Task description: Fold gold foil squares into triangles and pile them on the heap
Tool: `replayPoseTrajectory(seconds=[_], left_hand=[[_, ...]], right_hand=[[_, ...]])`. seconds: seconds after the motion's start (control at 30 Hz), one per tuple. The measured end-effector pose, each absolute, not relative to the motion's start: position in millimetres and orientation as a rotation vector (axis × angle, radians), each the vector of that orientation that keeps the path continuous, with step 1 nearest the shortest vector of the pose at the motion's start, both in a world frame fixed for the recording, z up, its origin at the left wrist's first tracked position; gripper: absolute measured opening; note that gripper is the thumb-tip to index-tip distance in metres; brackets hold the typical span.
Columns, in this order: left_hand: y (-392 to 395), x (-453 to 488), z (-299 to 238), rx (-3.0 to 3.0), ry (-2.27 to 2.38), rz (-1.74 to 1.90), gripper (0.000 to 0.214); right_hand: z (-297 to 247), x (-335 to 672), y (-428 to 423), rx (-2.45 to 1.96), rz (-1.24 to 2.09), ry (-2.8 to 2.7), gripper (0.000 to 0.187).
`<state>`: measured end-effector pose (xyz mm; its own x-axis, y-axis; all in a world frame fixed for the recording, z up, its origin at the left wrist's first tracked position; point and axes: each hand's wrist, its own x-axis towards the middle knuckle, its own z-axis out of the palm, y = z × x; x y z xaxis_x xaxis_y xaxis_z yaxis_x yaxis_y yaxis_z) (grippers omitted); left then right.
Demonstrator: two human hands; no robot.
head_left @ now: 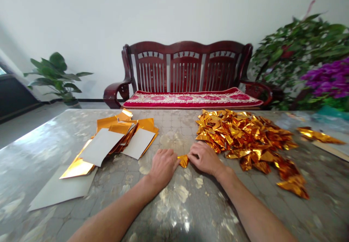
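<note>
A dark red wooden bench (pixel 188 58) with a slatted back stands against the white wall, a red floral cushion (pixel 192 99) along its seat. To its right grows a leafy plant (pixel 294 49) beside purple flowers (pixel 325 78); to its left stands a smaller potted plant (pixel 54 74). On the glossy patterned desk (pixel 35 169), a large heap of folded gold foil pieces (pixel 245 138) fills the right side, with a gold foil strip (pixel 319 135) lying farther right. On the left, a loose stack of gold foil sheets (pixel 114 140), some showing white backs, lies partly on a pale card (pixel 60 189). Between them, the left hand (pixel 163 167) and right hand (pixel 205 158) rest palm down, fingers only slightly curled, pressing a small folded gold foil triangle (pixel 183 161) from either side against the desk.
</note>
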<state>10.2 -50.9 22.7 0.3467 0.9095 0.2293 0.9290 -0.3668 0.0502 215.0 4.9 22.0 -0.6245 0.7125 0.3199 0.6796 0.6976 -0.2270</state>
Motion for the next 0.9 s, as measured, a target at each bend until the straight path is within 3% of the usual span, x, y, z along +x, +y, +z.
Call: replayPoseTrajectory(seconds=[0.23, 0.73, 0.9], left_hand=[[-36, 9, 24, -2.528, -2.054, -0.437, 0.024], [-43, 11, 29, -2.614, -2.234, -0.482, 0.014], [-53, 10, 27, -2.617, -1.966, -0.630, 0.007]], right_hand=[[19, 210, 9, -1.183, 0.141, -2.518, 0.011], [20, 216, 8, -1.111, 0.300, -2.516, 0.011], [23, 218, 3, -1.050, 0.352, -2.476, 0.011]])
